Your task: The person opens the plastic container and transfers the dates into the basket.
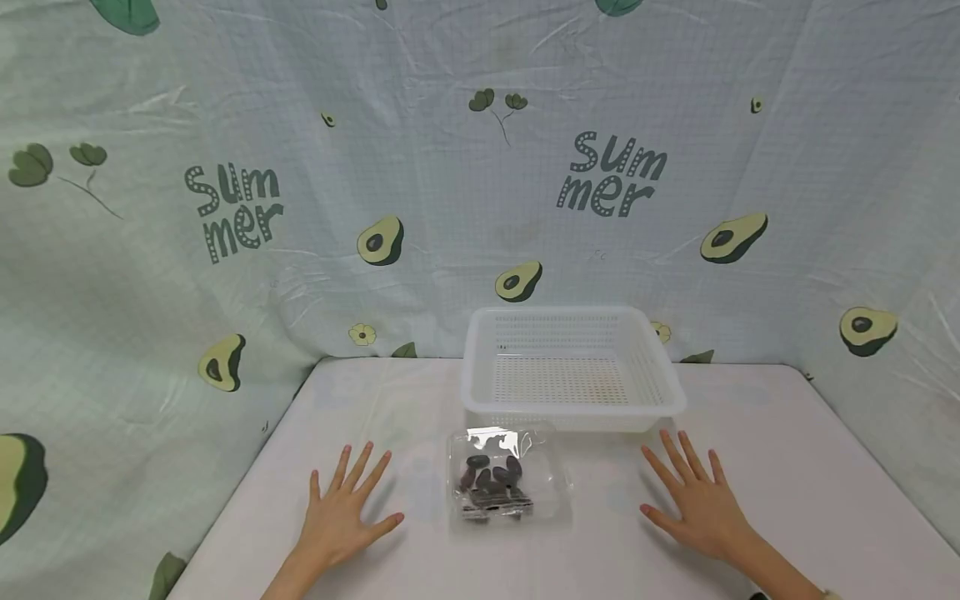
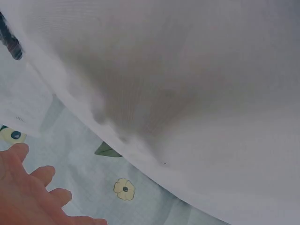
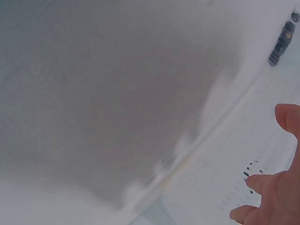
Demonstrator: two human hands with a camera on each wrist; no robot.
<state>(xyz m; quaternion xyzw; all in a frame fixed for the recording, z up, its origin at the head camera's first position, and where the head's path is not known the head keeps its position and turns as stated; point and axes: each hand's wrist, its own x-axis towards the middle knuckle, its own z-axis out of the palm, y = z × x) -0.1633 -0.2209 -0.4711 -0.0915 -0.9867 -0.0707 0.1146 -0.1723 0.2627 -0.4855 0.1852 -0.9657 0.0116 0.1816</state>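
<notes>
A clear plastic box (image 1: 553, 492) stands on the white table in the head view, with several dark oval pieces (image 1: 491, 479) inside; whether they are dates or grapes I cannot tell. To its left is my left hand (image 1: 339, 521), palm down, fingers straight and spread, holding nothing. On the other side my right hand (image 1: 701, 508) is spread the same way, apart from the box and with nothing in it. Both cast shadows on the tabletop. Each wrist view catches part of its hand: the left hand (image 2: 28, 192) at lower left, the right hand (image 3: 281, 197) at lower right.
Behind the box, at the table's back edge, stands a white perforated plastic basket (image 1: 573, 410). A pale cloth (image 1: 450, 167) printed with avocados hangs behind and at both sides of the white table (image 1: 592, 550).
</notes>
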